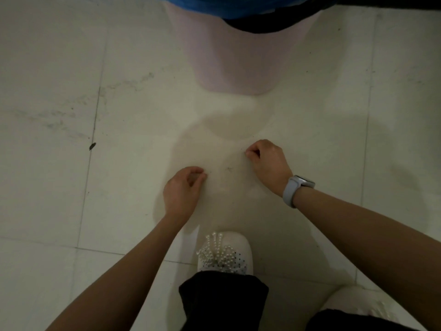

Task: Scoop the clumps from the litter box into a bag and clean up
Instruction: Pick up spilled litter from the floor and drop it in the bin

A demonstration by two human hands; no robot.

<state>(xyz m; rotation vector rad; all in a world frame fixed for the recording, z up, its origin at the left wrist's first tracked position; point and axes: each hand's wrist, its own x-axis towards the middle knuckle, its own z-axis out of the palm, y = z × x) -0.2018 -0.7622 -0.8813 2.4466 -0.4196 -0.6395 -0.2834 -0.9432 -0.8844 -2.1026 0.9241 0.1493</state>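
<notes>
view: head camera, looking straight down at pale glossy floor tiles (47, 187), dim light
landmark: white slipper with pearl-bead decoration (225, 253), lower centre, black trouser cuff over its heel
left hand (182, 189): just ahead of the slipper, slightly left; fingers curled, thumb and fingertips pinched together low at the floor. Nothing clearly visible in the pinch; cannot tell if it grips anything
right hand (267, 161): ahead and right of the slipper, also curled into a loose pinch; contents cannot tell. Grey smartwatch on pale band (297, 187) at that wrist
debris: faint dark specks (229, 168) on the tile between the two hands; likely stray litter grains, too small to confirm
why hands are low: judged to be picking up scattered bits by fingertip, so clean-up phase
litter box: not identifiable. Pale pink rounded plastic object (235, 60) far ahead of the slipper, with blue (214, 5) and black material at top edge; possibly bin or bag, unclear
other mark: dark fleck (92, 146) far left of the slipper, on a grout line
risk: grains tiny, easy to miss
</notes>
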